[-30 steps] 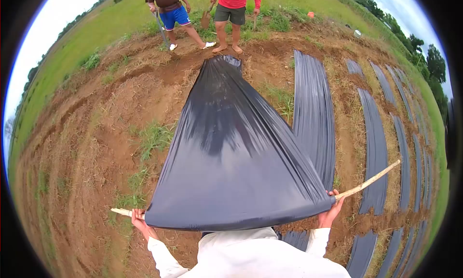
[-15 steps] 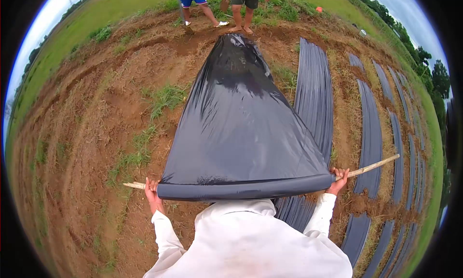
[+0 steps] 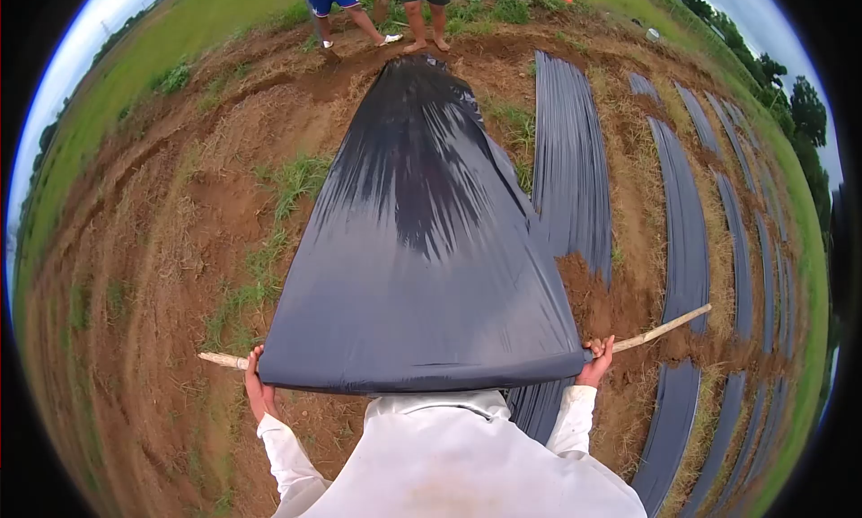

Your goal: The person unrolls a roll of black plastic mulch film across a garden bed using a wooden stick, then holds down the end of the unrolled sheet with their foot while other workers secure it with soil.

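Observation:
A roll of black plastic mulch film (image 3: 422, 375) lies crosswise in front of my body, with a wooden stick (image 3: 663, 329) through its core. My left hand (image 3: 259, 385) is closed around the stick at the roll's left end, and a short pale tip pokes out beyond it. At the right end, my right hand (image 3: 596, 364) grips the stick, whose longer part slants outward and up. From the roll, a loose black sheet (image 3: 413, 249) stretches forward, narrowing to the far end near two people's feet. Its surface is shiny and wrinkled.
Two people (image 3: 346, 2) stand beyond the sheet's far end, one beside a long-handled tool. On the right, several film-covered beds (image 3: 575, 150) run in rows with soil between them. Brown soil (image 3: 144, 276) with grass tufts (image 3: 296, 181) lies to the left.
The roll and both my hands have shifted left and slightly down in view. The stick's right part has swung lower. A bare soil patch now shows beside the sheet's right edge.

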A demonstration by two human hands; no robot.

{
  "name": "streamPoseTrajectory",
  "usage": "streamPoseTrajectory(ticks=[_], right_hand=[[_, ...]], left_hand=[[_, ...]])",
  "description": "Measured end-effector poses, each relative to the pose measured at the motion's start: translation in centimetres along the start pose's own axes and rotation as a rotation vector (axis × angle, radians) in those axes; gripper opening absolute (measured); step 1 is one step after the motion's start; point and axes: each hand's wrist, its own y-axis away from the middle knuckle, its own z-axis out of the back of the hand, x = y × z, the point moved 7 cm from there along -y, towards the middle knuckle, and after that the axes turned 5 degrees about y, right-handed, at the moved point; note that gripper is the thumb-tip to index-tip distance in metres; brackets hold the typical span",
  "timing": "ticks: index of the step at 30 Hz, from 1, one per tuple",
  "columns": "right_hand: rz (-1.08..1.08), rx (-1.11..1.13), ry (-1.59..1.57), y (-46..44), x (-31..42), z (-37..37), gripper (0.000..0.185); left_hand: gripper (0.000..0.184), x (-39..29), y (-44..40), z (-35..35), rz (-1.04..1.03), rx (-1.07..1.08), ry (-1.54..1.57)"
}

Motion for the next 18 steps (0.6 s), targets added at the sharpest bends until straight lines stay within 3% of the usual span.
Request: streamPoseTrajectory(ticks=[1,2,3,7,9,11,13,14,18], right_hand=[[0.006,-0.018,-0.007,1.1,-0.2,0.7,0.037],[-0.003,-0.074,0.001,1.8,-0.3,1.6,0.037],[-0.009,-0.125,0.002,2.7,-0.6,2.3,0.036],[-0.035,-0.11,-0.219,6.5,-1.2,5.3,0.034],[-0.001,-0.069,-0.181,8.9,-1.0,7.1,0.033],[0.034,-0.022,-0.146,12.2,-0.4,7.1,0.033],[0.044,-0.211,-0.13,16.5,0.3,6.4,0.033],[0.056,-0.12,-0.146,17.6,0.3,8.2,0.031],[0.058,-0.11,-0.105,24.9,2.2,11.7,0.026]], left_hand=[[0.018,-0.4,0.0,0.4,0.008,0.007,-0.017],[0.007,-0.6,0.0,1.0,0.002,0.072,-0.049],[0.021,-1.1,-0.1,1.2,-0.008,0.146,-0.077],[0.022,-3.3,0.4,2.7,-0.031,0.1,-0.052],[0.032,-5.2,2.9,3.2,-0.072,0.149,0.008],[0.028,-7.3,6.2,3.6,-0.062,0.176,0.006],[0.023,-8.6,8.1,4.6,-0.067,0.201,0.008],[0.022,-9.3,9.6,5.9,-0.053,0.221,0.015],[0.02,-11.9,14.0,13.6,-0.076,0.17,-0.102]])
